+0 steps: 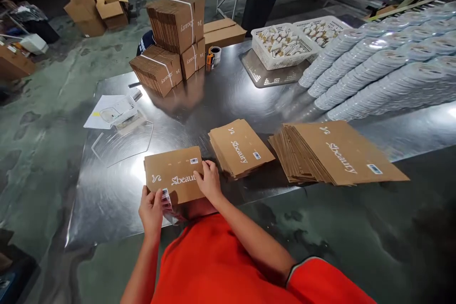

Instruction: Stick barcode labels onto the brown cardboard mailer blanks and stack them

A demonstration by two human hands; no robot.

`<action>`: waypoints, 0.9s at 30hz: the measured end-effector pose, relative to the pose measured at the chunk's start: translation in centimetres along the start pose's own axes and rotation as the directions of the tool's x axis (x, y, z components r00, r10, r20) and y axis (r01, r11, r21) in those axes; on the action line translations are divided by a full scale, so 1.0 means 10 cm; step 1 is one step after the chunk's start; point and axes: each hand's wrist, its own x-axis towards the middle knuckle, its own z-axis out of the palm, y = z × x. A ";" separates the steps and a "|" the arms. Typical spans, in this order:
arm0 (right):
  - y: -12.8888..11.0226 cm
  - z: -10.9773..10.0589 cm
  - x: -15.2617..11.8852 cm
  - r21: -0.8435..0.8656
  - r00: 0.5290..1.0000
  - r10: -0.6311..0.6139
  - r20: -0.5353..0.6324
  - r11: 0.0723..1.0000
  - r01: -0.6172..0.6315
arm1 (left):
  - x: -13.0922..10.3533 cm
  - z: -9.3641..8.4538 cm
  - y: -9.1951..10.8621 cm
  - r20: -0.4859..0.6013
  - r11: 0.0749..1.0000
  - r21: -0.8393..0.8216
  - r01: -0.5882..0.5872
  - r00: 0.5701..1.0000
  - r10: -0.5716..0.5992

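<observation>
The work is, I judge, partway: the flat carton (178, 164) already carries one barcode label (194, 161), and the top pieces of the middle stack (239, 145) and the right stack (342, 149) also show one; the pieces below are hidden, so what is left cannot be counted. The carton lies near the worktop's (110, 218) front edge, long axis left to right, its print upright for the person. The left hand's (151, 211) grip pinches a label strip (166, 202); the right hand (211, 181) touches the carton's right edge, but whether its grip is closed I cannot tell.
</observation>
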 end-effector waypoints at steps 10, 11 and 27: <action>0.09 -0.92 0.41 0.647 0.912 0.225 -0.344 0.761 0.056 | -0.42 -0.15 0.86 -0.108 0.945 -0.207 -0.252 0.966 0.234; 0.25 -0.98 0.48 0.613 0.838 0.332 -0.434 0.790 0.005 | -0.44 -0.13 0.89 -0.070 0.944 -0.222 -0.242 0.970 0.232; -0.68 -0.67 -0.33 0.670 0.803 -0.179 0.569 0.667 -0.326 | -0.49 0.12 0.77 0.217 0.975 -0.216 -0.047 0.972 0.095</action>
